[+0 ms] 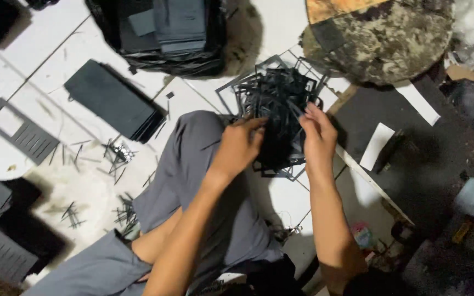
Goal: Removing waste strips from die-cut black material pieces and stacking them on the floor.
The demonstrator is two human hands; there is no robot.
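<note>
While both hands work at knee height over the white tiled floor (45,60), the left hand (238,147) and the right hand (318,132) close on a tangled bundle of thin black cut-out frames (278,101), which sits just beyond the bent grey-trousered knee (198,148). The left fingers (254,125) pinch the near edge of the bundle, while the right fingers (309,111) curl round a strip on its right side; both sets are narrow and holding the frames. To do this well, I judge the grip should stay light and near the edges, easing one frame free at a time so the thin bars do not bend or snag on their neighbours. A flat stack of dark sheets (113,98) lies to the left, a grey slotted panel (20,131) further left, and loose slivers (117,156) are scattered between. A black bag of grey sheets (163,33) rests at the top, near a mottled round stool (385,38). How many frames the bundle holds cannot be counted, its underside is hidden by the hands, and the dark clutter at the right edge is too dim to make out.
</note>
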